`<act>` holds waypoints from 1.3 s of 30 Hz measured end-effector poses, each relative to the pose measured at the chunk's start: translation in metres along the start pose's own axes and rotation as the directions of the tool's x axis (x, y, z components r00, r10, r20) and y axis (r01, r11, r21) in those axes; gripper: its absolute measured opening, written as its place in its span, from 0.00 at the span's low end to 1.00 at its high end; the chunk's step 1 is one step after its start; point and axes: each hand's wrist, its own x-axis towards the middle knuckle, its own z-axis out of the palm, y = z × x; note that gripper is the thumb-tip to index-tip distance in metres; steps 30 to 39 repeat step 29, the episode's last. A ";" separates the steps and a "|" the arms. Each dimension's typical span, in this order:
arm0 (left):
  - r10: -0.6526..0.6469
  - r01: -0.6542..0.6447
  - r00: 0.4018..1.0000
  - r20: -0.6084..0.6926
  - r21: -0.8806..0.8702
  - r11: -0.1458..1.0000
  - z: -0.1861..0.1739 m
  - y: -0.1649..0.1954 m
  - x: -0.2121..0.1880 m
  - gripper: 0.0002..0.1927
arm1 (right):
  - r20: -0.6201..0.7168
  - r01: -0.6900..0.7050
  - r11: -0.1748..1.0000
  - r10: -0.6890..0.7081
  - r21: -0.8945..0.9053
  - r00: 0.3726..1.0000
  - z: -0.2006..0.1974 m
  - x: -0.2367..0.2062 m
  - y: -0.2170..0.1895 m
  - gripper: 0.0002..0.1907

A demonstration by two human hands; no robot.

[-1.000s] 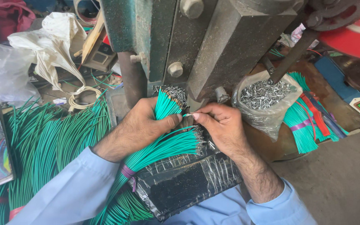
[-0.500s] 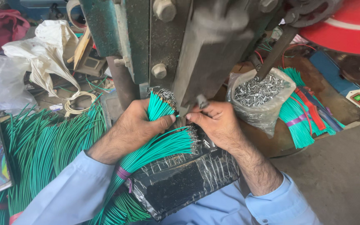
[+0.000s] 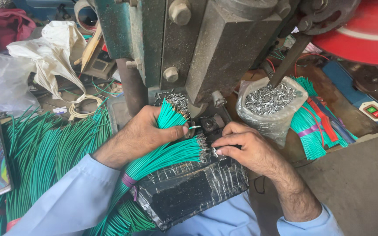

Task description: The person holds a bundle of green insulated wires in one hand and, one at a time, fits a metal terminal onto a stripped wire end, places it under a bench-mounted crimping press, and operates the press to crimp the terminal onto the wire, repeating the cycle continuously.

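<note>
Where the big grey and green metal press machine (image 3: 206, 48) stands, the worktop (image 3: 355, 183) is grey, dusty and very crowded, and the place looks like a small workshop. One clear plastic bag full of tiny silver metal clips (image 3: 271, 101) sits to the right of the machine, and its top is open. One small bundle of short green wires tied with a purple band (image 3: 308, 131) lies just beside that bag. One red and green switch box (image 3: 375, 111) sits far to the right. One crumpled white plastic bag (image 3: 51, 54) lies at the back left, and a wide heap of long green wires (image 3: 44, 153) is spread out on the left, too many to count. Two hands are at work, both in light blue sleeves. The left hand (image 3: 147, 133) is closed around a thick bunch of green wires with metal tips (image 3: 169, 117), just in front of the machine. A second bunch of green wires (image 3: 162, 159) lies under that hand on a black block wrapped in shiny tape (image 3: 193, 192). The right hand (image 3: 241, 148) pinches one small silver metal clip (image 3: 215, 151) between thumb and finger, close to the tips of the lower bunch.
</note>
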 end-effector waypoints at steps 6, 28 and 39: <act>-0.015 0.015 0.998 -0.054 -0.002 1.000 0.006 0.010 -0.004 0.10 | -0.094 0.007 0.966 0.018 0.257 0.995 0.007 -0.010 0.015 0.05; 0.046 -0.038 0.993 -0.112 0.072 0.997 -0.002 0.004 0.001 0.09 | -0.290 0.140 0.739 0.078 0.659 0.954 0.056 0.054 0.008 0.06; 0.039 -0.030 0.993 -0.114 0.075 0.997 -0.002 0.005 0.001 0.09 | -0.278 0.129 0.742 0.080 0.658 0.957 0.055 0.054 0.009 0.06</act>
